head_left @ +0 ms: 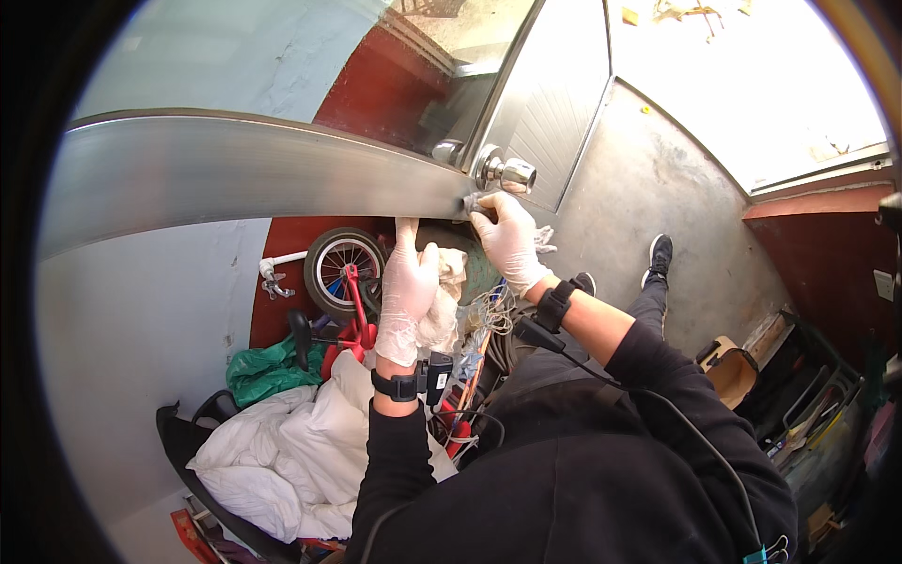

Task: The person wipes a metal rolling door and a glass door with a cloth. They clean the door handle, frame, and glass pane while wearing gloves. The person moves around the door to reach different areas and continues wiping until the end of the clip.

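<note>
Leftward from the door knob [518, 176] runs a silver rail [263, 169]. Below and left of the knob, the left gloved hand [411, 296] touches the rail's underside; whether its grip holds the pale cloth [445, 305] alongside, I cannot tell. Just below the knob, the right gloved hand's [512, 242] grip pinches a grey wad [473, 201] against the rail.

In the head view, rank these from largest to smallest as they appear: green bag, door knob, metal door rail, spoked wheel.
1. Metal door rail
2. Spoked wheel and green bag, too alike to rank
3. Door knob
</note>
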